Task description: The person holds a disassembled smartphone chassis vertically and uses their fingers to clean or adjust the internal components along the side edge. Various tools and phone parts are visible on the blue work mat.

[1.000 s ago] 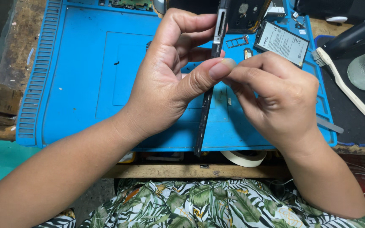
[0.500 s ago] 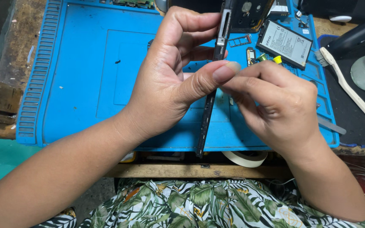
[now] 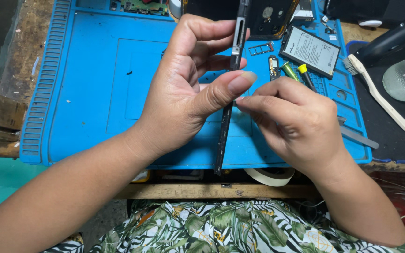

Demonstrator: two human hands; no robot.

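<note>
My left hand (image 3: 183, 93) grips a thin black phone frame (image 3: 223, 136), held edge-on and upright over the blue work mat (image 3: 94, 93). The thumb presses on its near side and the fingers curl behind its top. My right hand (image 3: 296, 126) is at the frame's right side, with fingertips pinched together against its edge just below my left thumb. Whether something small sits between those fingertips is too small to tell.
A flat phone battery (image 3: 310, 49), a black phone back shell (image 3: 273, 16), a small SIM tray (image 3: 261, 48) and a yellow-capped tool (image 3: 305, 75) lie at the mat's far right. A white brush (image 3: 383, 96) rests on a black pad. A tape roll (image 3: 270, 175) sits below the mat's edge.
Both hands and the frame stay almost in place. My right fingertips have shifted slightly along the frame's edge.
</note>
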